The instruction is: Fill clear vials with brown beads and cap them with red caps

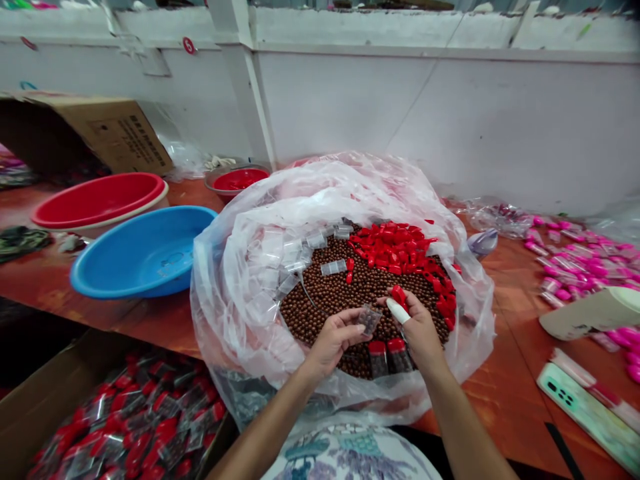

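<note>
Two hands work: left hand (334, 340) pinches one clear vial (369, 319), right hand (419, 328) clamps red caps (399, 294). Two capped vials (389, 355) lie below; "6" sticker (189, 45) behind

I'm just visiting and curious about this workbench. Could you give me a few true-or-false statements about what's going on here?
1. The left hand holds a small clear tube filled with brown beads. True.
2. The right hand pinches a blue cap. False: it holds a red cap.
3. The plastic bag holds brown beads, red caps and empty clear tubes. True.
4. The blue basin is full of beads. False: it looks empty.
</note>
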`<state>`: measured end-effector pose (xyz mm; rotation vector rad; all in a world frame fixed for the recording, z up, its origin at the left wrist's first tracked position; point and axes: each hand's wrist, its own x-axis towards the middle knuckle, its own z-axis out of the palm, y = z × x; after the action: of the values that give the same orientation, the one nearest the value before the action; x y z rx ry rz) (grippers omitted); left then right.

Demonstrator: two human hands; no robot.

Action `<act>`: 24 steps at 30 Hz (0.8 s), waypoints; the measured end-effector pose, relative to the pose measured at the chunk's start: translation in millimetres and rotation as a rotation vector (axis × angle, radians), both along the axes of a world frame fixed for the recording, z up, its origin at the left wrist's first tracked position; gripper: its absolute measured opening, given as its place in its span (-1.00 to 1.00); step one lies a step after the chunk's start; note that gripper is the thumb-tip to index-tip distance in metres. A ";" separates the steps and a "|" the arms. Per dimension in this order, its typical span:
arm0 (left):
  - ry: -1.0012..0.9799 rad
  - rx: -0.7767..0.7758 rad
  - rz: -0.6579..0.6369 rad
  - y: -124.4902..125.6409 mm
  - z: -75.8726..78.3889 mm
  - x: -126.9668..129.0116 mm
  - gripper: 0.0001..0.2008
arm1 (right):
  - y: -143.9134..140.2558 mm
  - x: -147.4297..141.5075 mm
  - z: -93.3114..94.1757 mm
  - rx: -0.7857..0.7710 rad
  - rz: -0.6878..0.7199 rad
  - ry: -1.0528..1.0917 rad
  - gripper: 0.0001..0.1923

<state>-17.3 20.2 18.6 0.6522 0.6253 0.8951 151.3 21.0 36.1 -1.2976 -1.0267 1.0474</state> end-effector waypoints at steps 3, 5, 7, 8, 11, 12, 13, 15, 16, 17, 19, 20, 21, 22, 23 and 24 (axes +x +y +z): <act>-0.013 -0.013 -0.008 -1.4 0.2 -0.9 -0.67 | -2.9 -2.4 2.4 -0.006 0.071 -0.011 -0.63; -0.030 -0.028 0.003 -1.3 0.1 -1.7 -0.68 | -4.1 -2.6 1.0 0.005 0.078 -0.022 -0.65; -0.046 -0.037 0.019 -0.5 -0.2 -2.1 -0.68 | -5.0 -2.3 -1.3 0.018 0.070 -0.029 -0.66; -0.051 -0.039 0.022 -0.1 -0.4 -2.1 -0.68 | -5.3 -2.1 -2.5 0.019 0.066 -0.029 -0.66; -0.059 -0.038 0.021 1.0 -0.6 -1.3 -0.68 | -6.3 -1.6 -4.7 0.010 0.058 -0.024 -0.67; -0.061 -0.036 0.021 1.1 -0.7 -0.9 -0.67 | -6.7 -1.4 -5.0 0.006 0.055 -0.023 -0.67; -0.062 -0.033 0.021 1.3 -0.6 -0.6 -0.66 | -7.1 -1.2 -5.2 0.001 0.049 -0.022 -0.66; -0.064 -0.027 0.027 1.4 -0.5 0.0 -0.65 | -8.0 -0.7 -5.5 -0.011 0.033 -0.025 -0.65; -0.065 -0.025 0.029 1.4 -0.4 0.3 -0.65 | -8.5 -0.4 -5.8 -0.018 0.021 -0.029 -0.64; -0.065 -0.022 0.029 1.4 -0.2 0.6 -0.64 | -9.0 -0.1 -6.1 -0.023 0.007 -0.035 -0.64; -0.068 -0.017 0.028 1.3 0.2 1.6 -0.66 | -9.9 0.4 -7.1 -0.026 -0.014 -0.052 -0.64; -0.069 -0.015 0.028 1.2 0.4 2.3 -0.66 | -10.2 0.5 -7.7 -0.025 -0.021 -0.060 -0.64; -0.069 -0.014 0.025 1.2 0.4 3.0 -0.67 | -10.5 0.7 -8.4 -0.023 -0.029 -0.066 -0.64; -0.067 -0.015 0.019 1.2 0.1 3.7 -0.67 | -10.6 0.8 -9.2 -0.020 -0.036 -0.069 -0.63; -0.064 -0.018 0.014 1.2 -0.3 4.5 -0.67 | -10.4 0.9 -10.0 -0.017 -0.043 -0.069 -0.62; -0.061 -0.021 0.008 1.3 -0.8 5.2 -0.67 | -10.1 1.1 -10.9 -0.018 -0.051 -0.069 -0.62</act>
<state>-12.1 21.5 17.7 0.6014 0.5821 0.9117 152.4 10.9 25.2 -1.3756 -1.0325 0.9813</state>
